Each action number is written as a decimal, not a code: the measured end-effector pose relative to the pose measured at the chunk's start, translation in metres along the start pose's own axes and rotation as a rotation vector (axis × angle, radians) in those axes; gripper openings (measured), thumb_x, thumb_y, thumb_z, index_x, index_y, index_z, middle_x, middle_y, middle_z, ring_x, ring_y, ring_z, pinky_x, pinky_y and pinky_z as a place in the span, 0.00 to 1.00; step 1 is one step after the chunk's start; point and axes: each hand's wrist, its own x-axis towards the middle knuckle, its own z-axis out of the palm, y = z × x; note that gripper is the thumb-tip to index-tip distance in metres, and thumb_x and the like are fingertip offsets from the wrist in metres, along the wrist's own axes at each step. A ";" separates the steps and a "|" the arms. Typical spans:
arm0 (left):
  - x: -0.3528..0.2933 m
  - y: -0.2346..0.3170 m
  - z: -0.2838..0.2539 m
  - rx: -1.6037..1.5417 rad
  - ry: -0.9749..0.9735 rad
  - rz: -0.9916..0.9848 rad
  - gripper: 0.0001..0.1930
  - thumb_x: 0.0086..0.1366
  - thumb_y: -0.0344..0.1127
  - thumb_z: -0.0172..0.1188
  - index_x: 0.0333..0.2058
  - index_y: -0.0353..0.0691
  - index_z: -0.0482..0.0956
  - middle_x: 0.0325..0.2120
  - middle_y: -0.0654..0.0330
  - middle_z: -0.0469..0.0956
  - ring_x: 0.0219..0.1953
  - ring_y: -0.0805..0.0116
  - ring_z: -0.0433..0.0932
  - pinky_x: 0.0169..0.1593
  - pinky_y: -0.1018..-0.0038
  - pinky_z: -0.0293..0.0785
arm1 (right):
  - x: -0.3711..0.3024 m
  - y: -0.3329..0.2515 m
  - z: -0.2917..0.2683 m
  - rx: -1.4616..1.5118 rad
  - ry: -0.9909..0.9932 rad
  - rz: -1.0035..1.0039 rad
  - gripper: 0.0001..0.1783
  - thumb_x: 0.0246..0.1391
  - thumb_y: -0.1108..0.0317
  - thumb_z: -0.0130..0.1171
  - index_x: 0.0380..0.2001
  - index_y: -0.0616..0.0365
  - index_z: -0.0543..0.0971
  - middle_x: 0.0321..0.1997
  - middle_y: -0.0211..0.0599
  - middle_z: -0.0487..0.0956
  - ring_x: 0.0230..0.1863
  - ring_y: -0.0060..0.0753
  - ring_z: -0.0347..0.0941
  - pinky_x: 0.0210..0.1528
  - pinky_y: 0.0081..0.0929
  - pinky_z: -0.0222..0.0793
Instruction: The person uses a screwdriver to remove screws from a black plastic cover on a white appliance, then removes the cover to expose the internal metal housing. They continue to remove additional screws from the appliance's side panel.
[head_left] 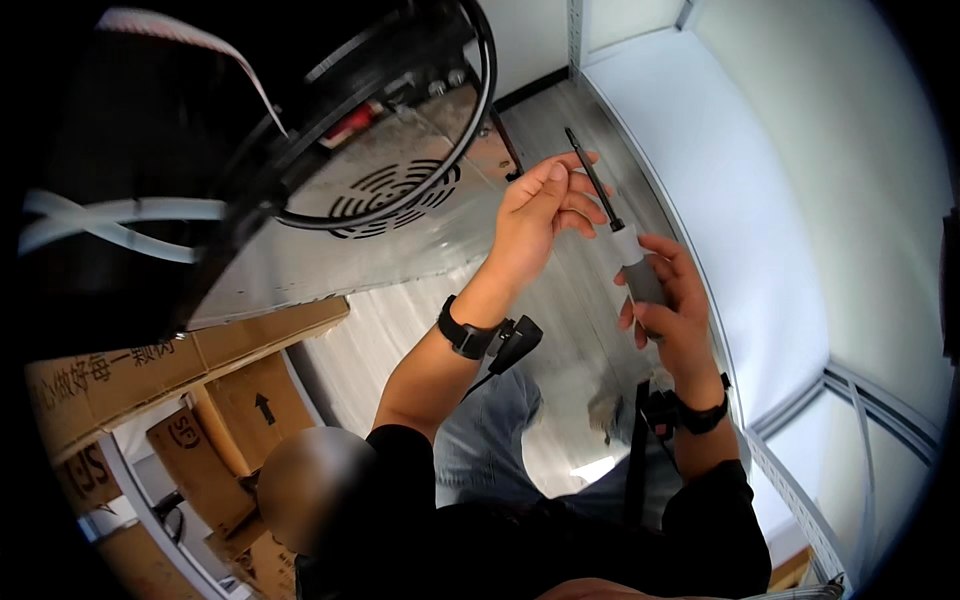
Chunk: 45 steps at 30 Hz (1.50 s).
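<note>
My right hand (672, 300) is wrapped round the grey and white handle of an electric screwdriver (641, 280). Its long dark shaft (594, 184) points up and to the left, away from my body. Beside that shaft is my left hand (540, 205), palm turned toward it. The left fingers are apart and reach behind the shaft; whether any of them touches it I cannot tell. No screw can be made out at the tip.
A metal panel with curved vent slots (395, 200) stands at upper left, with a black frame and a looped black cable (487, 110). Cardboard boxes (265, 405) sit at lower left. White shelving (720, 130) runs along the right. Grey plank flooring (390, 345) lies below.
</note>
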 end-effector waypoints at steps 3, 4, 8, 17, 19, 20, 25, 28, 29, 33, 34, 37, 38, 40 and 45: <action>0.008 -0.011 -0.011 0.042 -0.014 0.133 0.19 0.72 0.42 0.40 0.49 0.31 0.69 0.31 0.54 0.77 0.27 0.71 0.77 0.29 0.77 0.74 | 0.011 0.022 -0.006 0.043 -0.035 -0.101 0.30 0.38 0.83 0.51 0.49 0.58 0.63 0.41 0.41 0.72 0.31 0.26 0.75 0.22 0.16 0.66; 0.010 -0.011 -0.010 0.046 -0.019 0.169 0.19 0.72 0.42 0.40 0.48 0.31 0.69 0.30 0.55 0.77 0.25 0.72 0.77 0.29 0.77 0.74 | 0.012 0.025 -0.008 -0.019 -0.041 -0.165 0.30 0.38 0.84 0.51 0.50 0.59 0.63 0.42 0.40 0.71 0.31 0.26 0.75 0.23 0.16 0.66; 0.014 0.000 0.007 0.062 -0.052 0.274 0.18 0.71 0.41 0.41 0.47 0.32 0.69 0.27 0.56 0.77 0.22 0.74 0.75 0.27 0.78 0.73 | 0.005 0.028 -0.007 -0.149 0.037 -0.432 0.29 0.38 0.87 0.52 0.49 0.61 0.66 0.43 0.38 0.69 0.33 0.27 0.75 0.29 0.19 0.70; -0.017 0.032 0.022 -0.069 -0.079 0.405 0.17 0.70 0.42 0.45 0.47 0.35 0.70 0.28 0.51 0.78 0.21 0.73 0.75 0.26 0.80 0.71 | -0.031 0.011 0.017 -0.339 0.176 -1.026 0.18 0.47 0.74 0.63 0.42 0.64 0.71 0.47 0.49 0.70 0.34 0.36 0.78 0.33 0.24 0.79; -0.025 0.037 0.023 -0.053 -0.085 0.441 0.17 0.70 0.42 0.45 0.47 0.36 0.70 0.27 0.51 0.79 0.21 0.74 0.75 0.27 0.81 0.71 | -0.036 0.012 0.022 -0.355 0.172 -1.073 0.17 0.48 0.74 0.63 0.41 0.63 0.71 0.47 0.50 0.70 0.34 0.36 0.78 0.34 0.24 0.79; -0.025 0.037 0.020 -0.056 -0.083 0.439 0.17 0.70 0.42 0.45 0.47 0.36 0.70 0.27 0.51 0.79 0.21 0.74 0.75 0.27 0.81 0.70 | -0.035 0.014 0.024 -0.368 0.175 -1.079 0.17 0.48 0.75 0.63 0.41 0.63 0.71 0.47 0.50 0.70 0.35 0.36 0.78 0.34 0.25 0.79; -0.023 0.038 0.013 -0.091 -0.064 0.452 0.17 0.69 0.43 0.47 0.48 0.36 0.70 0.27 0.54 0.79 0.21 0.76 0.74 0.27 0.82 0.69 | -0.034 0.017 0.038 -0.470 0.185 -1.125 0.17 0.47 0.78 0.62 0.41 0.64 0.71 0.47 0.50 0.70 0.38 0.37 0.77 0.36 0.26 0.79; -0.025 0.042 0.013 -0.086 -0.064 0.458 0.18 0.69 0.44 0.48 0.48 0.36 0.69 0.27 0.55 0.79 0.21 0.77 0.73 0.26 0.82 0.69 | -0.035 0.017 0.044 -0.505 0.205 -1.143 0.17 0.46 0.79 0.61 0.41 0.65 0.71 0.47 0.49 0.70 0.38 0.36 0.77 0.37 0.26 0.78; -0.024 0.042 0.012 -0.087 -0.077 0.463 0.17 0.69 0.43 0.47 0.48 0.36 0.69 0.27 0.55 0.79 0.22 0.77 0.74 0.27 0.82 0.68 | -0.036 0.017 0.045 -0.531 0.222 -1.143 0.16 0.46 0.80 0.61 0.41 0.65 0.71 0.47 0.49 0.70 0.38 0.36 0.77 0.37 0.25 0.78; -0.022 0.041 0.012 -0.088 -0.109 0.474 0.16 0.70 0.41 0.46 0.48 0.35 0.69 0.28 0.56 0.80 0.24 0.78 0.74 0.29 0.83 0.68 | -0.039 0.017 0.048 -0.547 0.257 -1.143 0.16 0.46 0.80 0.61 0.41 0.65 0.71 0.47 0.49 0.70 0.38 0.36 0.77 0.38 0.25 0.78; -0.021 0.041 0.013 -0.087 -0.112 0.474 0.16 0.70 0.41 0.46 0.48 0.35 0.69 0.28 0.56 0.80 0.24 0.78 0.74 0.29 0.83 0.68 | -0.039 0.017 0.049 -0.531 0.258 -1.143 0.16 0.45 0.81 0.61 0.40 0.65 0.71 0.47 0.49 0.70 0.38 0.35 0.77 0.38 0.25 0.77; -0.021 0.041 0.014 -0.102 -0.100 0.475 0.18 0.69 0.43 0.48 0.49 0.35 0.69 0.27 0.57 0.79 0.22 0.77 0.73 0.28 0.82 0.67 | -0.039 0.016 0.050 -0.512 0.248 -1.144 0.17 0.45 0.81 0.60 0.41 0.65 0.72 0.47 0.49 0.70 0.38 0.35 0.77 0.38 0.25 0.77; -0.020 0.041 0.013 -0.101 -0.095 0.479 0.18 0.69 0.42 0.47 0.50 0.35 0.69 0.27 0.57 0.79 0.22 0.77 0.72 0.28 0.82 0.67 | -0.039 0.016 0.051 -0.506 0.253 -1.133 0.17 0.45 0.81 0.60 0.40 0.65 0.72 0.47 0.49 0.70 0.38 0.35 0.77 0.38 0.24 0.77; -0.020 0.041 0.012 -0.097 -0.083 0.487 0.18 0.69 0.42 0.47 0.51 0.35 0.68 0.27 0.57 0.79 0.22 0.77 0.72 0.28 0.82 0.67 | -0.039 0.015 0.054 -0.494 0.261 -1.110 0.17 0.44 0.82 0.61 0.40 0.65 0.72 0.47 0.50 0.70 0.39 0.34 0.76 0.39 0.24 0.75; -0.022 0.042 0.016 -0.142 -0.087 0.480 0.17 0.69 0.41 0.47 0.49 0.34 0.70 0.26 0.59 0.78 0.22 0.77 0.72 0.28 0.82 0.67 | -0.042 0.007 0.054 -0.707 0.363 -1.169 0.16 0.41 0.78 0.64 0.38 0.62 0.76 0.43 0.47 0.71 0.38 0.33 0.72 0.37 0.24 0.70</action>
